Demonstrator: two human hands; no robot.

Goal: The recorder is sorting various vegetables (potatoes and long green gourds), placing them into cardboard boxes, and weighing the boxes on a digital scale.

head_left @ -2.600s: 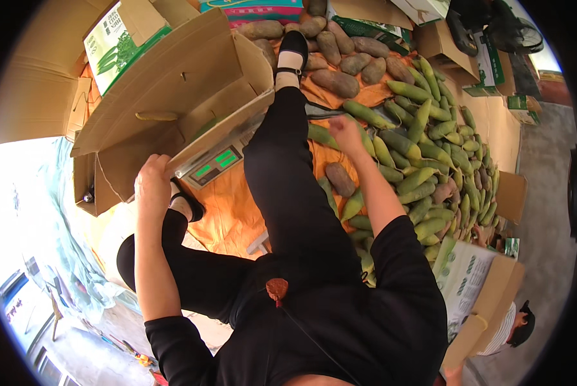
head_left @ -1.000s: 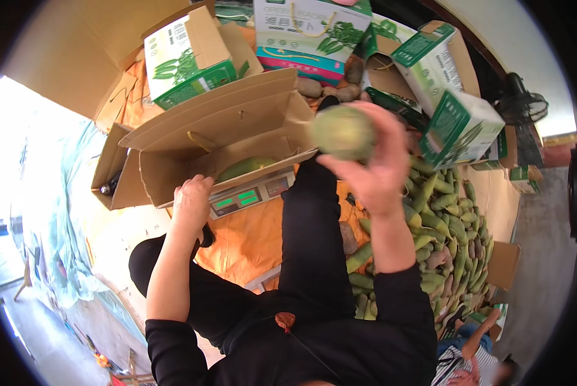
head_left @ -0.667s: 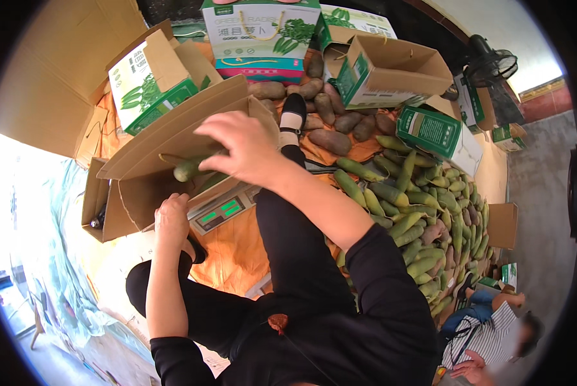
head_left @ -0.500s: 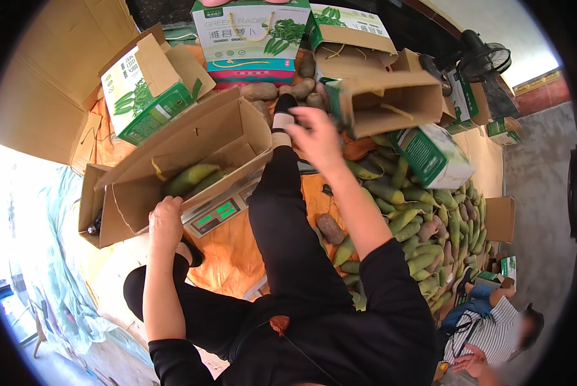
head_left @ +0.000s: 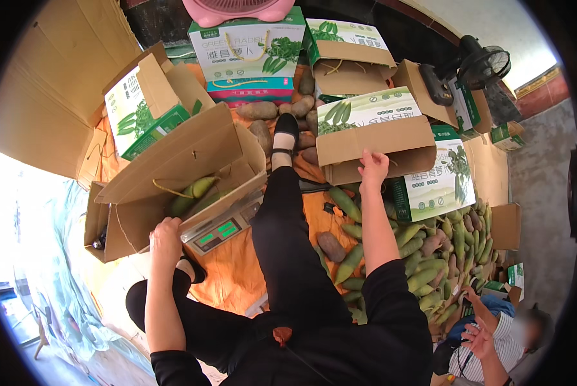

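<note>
My left hand (head_left: 165, 240) is closed on the near edge of an open cardboard carton (head_left: 172, 145), which stands tilted on a digital scale (head_left: 219, 233) with lit green figures. Inside that carton lie a few green radishes (head_left: 202, 187) and a yellow cord. To the right, my right hand (head_left: 374, 169) has its fingers at the lower edge of the brown flap of a white-and-green carton (head_left: 372, 138). The thumb and fingertips look pinched on that flap. This carton lies on its side with its open end toward me, beside another printed carton (head_left: 433, 177).
A large heap of green radishes (head_left: 423, 257) spreads at the right, with brownish ones (head_left: 331, 246) nearer me. More printed cartons (head_left: 246, 48) stand at the back, one under a pink fan (head_left: 237, 9). A black fan (head_left: 484, 64) stands far right. A co-worker (head_left: 488, 341) sits lower right.
My right hand has moved right, from above my foot to the carton flap. That carton has turned, its printed side now facing up. My left hand stays on its carton's edge.
</note>
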